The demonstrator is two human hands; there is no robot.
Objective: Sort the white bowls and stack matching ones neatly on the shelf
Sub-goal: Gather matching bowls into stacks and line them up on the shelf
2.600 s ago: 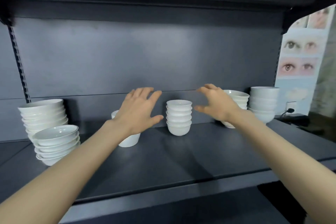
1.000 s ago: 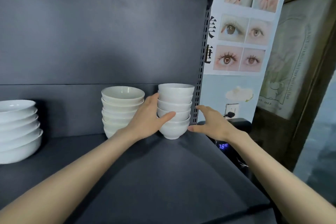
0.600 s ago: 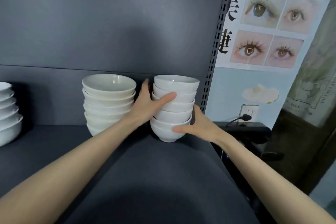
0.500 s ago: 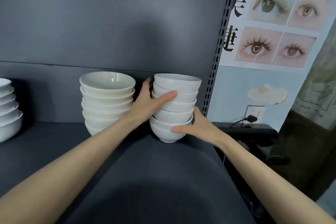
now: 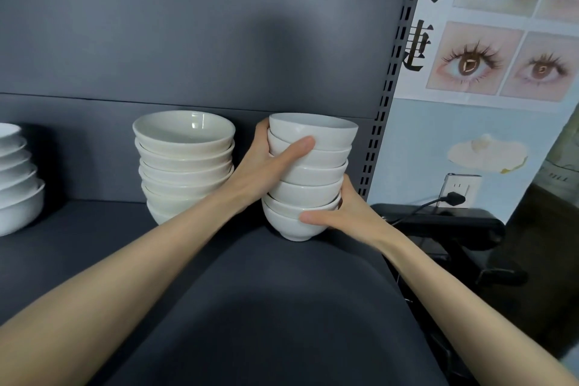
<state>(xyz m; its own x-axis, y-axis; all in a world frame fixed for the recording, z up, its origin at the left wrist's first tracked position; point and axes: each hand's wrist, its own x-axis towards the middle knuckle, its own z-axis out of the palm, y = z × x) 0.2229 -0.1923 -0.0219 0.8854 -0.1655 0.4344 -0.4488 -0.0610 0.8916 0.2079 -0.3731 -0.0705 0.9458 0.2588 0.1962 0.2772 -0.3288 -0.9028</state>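
both hands have left the open air over the middle of the shelf (image 5: pixel 94 247) and closed on the stack of small deep bowls (image 5: pixel 308 178) at its right end, and in the last half second they have scarcely shifted. the left hand (image 5: pixel 266 166) wraps the upper part of that stack from the left. its thumb lies across the front of the second bowl down and its fingers (image 5: pixel 261 131) curl round behind the top bowls. the right hand (image 5: pixel 354 216) cups the lower part from the right, thumb pressed on the front of the bottom bowl, fingers (image 5: pixel 344 186) curled round the far side (mostly hidden by the bowls). the stack stands upright near the back right corner, its foot seemingly down on the shelf, just beside the slotted upright (image 5: pixel 391 72). a stack of wider bowls (image 5: pixel 185 163) sits just to its left against the back panel, and a third stack (image 5: pixel 15 178) lies well apart toward the left end, cut off by the frame. past the right end are a poster of eyes (image 5: pixel 501 50), a wall socket (image 5: pixel 460 188) with a black plug (image 5: pixel 454 198), and a black appliance (image 5: pixel 445 224).
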